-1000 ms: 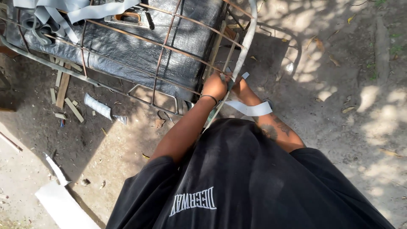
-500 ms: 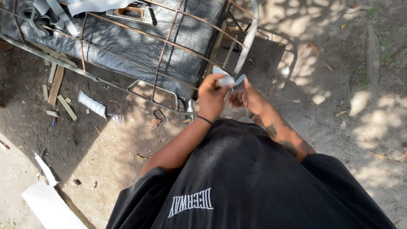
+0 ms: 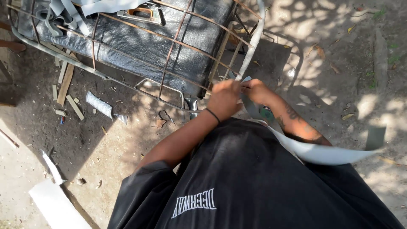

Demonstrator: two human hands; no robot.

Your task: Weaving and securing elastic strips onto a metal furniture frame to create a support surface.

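Note:
A rusty metal wire frame (image 3: 169, 46) lies on the dirt over a black padded sheet (image 3: 140, 42). My left hand (image 3: 224, 99) and my right hand (image 3: 254, 91) meet at the frame's near corner, both pinching a long grey strap (image 3: 322, 152). The strap runs from my fingers down past my right forearm and swings out to the right. Part of the frame's corner bar (image 3: 253, 42) is wrapped in the same grey strap. My left wrist wears a thin black band.
More grey straps (image 3: 72, 12) are bundled on the frame's far left. Wood scraps (image 3: 65, 85) and a crumpled grey tube (image 3: 99, 106) lie on the dirt. A white board (image 3: 55, 203) sits at the lower left. Dry leaves dot the ground on the right.
My hands have shifted slightly right along the frame corner. The strap's loose end, earlier looped near my right wrist, now trails far out to the right.

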